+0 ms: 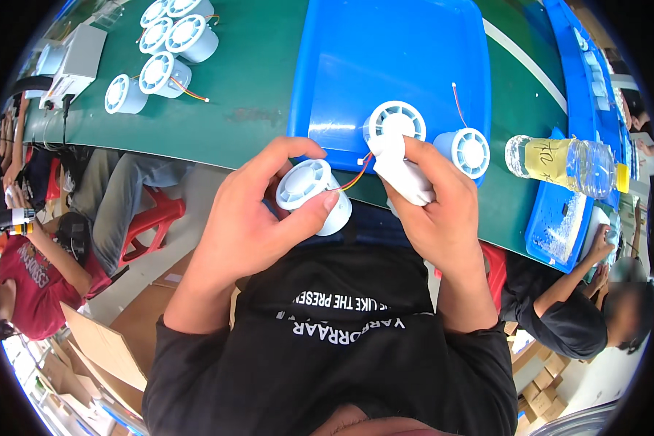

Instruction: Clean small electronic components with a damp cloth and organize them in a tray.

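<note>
"What did you have in the left hand?"
"I saw the left hand (pixel 240 211) grasping a pale slotted unit (pixel 307 187), thumb and fingers around it, by the near edge of the green table (pixel 247 94). Its coloured wires (pixel 359 174) ran out toward two o'clock."
"And the right hand?"
"From that unit, I had the right hand (pixel 443 203) at three o'clock, pinching a crumpled white cloth (pixel 407 174). I couldn't tell whether the cloth touched the second unit (pixel 400 115) just behind it, at two."
"Farther out?"
"I noted a third unit (pixel 471 152) right of the second, both at the near end of the blue tray (pixel 385 58), which lay toward one. A yellow-labelled bottle (pixel 552 161) was at three, a group of similar units (pixel 189 38) between ten and eleven, and a grey box (pixel 87 54) at ten."
</note>
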Demonstrator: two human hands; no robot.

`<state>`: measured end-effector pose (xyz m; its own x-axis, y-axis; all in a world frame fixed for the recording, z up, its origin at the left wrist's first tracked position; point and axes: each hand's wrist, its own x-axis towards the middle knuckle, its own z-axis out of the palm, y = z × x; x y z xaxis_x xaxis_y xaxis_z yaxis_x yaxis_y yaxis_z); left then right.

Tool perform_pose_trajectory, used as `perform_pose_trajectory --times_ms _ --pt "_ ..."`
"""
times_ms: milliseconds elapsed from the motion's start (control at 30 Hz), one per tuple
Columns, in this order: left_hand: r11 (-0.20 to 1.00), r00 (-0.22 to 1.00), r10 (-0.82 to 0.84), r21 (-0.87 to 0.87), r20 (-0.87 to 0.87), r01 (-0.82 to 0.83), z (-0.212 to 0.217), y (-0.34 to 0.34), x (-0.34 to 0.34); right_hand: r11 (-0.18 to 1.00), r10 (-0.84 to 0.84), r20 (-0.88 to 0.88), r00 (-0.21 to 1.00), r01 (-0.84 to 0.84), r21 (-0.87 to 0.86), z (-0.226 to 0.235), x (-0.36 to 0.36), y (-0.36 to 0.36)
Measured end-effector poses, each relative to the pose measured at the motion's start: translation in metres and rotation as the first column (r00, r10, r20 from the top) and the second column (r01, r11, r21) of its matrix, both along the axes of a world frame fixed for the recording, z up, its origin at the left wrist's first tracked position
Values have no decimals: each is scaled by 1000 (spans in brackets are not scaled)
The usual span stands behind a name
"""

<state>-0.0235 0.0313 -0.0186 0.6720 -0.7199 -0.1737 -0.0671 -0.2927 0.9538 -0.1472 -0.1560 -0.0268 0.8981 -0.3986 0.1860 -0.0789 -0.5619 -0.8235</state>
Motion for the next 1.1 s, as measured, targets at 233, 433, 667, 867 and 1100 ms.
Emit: perform_pose_trajectory --times_ms 233,433,667,867,1100 --pt "996 999 -36 80 9 35 1 2 1 983 -64 47 997 71 -169 -8 6 -1" --pt "992 996 -65 111 66 58 2 3 0 951 -61 99 993 88 -297 -14 8 -3" --pt "985 996 -66 162 68 54 3 4 -1 929 59 95 994 -20 -370 -16 7 -2" --pt "984 993 -68 172 93 51 1 6 -1 900 79 90 993 -33 -435 -14 10 2" --pt "982 984 -95 176 153 67 -3 7 0 887 96 41 995 -67 -456 -7 13 7"
